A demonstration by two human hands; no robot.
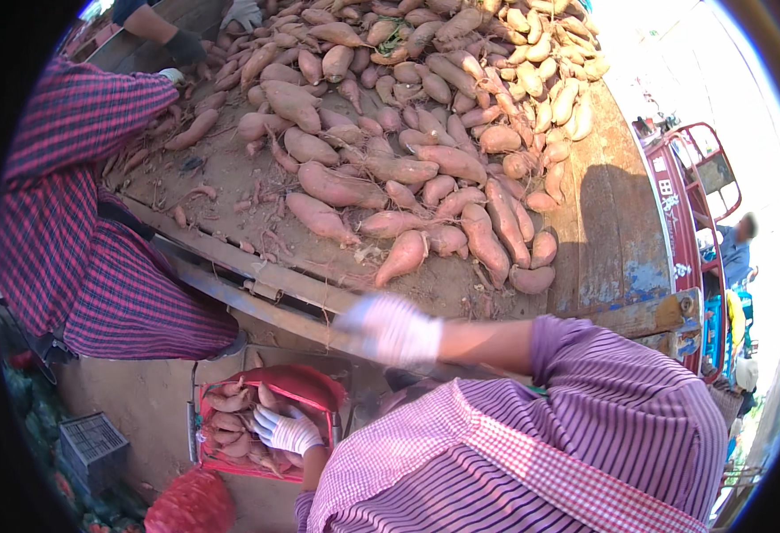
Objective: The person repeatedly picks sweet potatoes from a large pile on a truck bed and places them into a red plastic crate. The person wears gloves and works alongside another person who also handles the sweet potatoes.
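Note:
My left hand point(288, 430), in a striped white work glove, lies over sweet potatoes point(228, 422) inside a container lined with a red mesh bag point(306, 383). Its fingers are spread, with nothing visible in its grasp. My right hand point(390, 330), gloved alike, is blurred by motion at the edge of a truck bed point(296, 276). Whether it holds anything cannot be made out. Closest to it on the bed is a plump sweet potato point(403, 258), at the front of a large heap of sweet potatoes point(376, 166).
A person in a checked garment point(97, 260) works at the left of the bed; another gloved hand point(187, 48) reaches in beyond. Below stand a grey plastic crate point(93, 446) and a full red mesh sack point(191, 503). A red vehicle point(679, 200) is at right.

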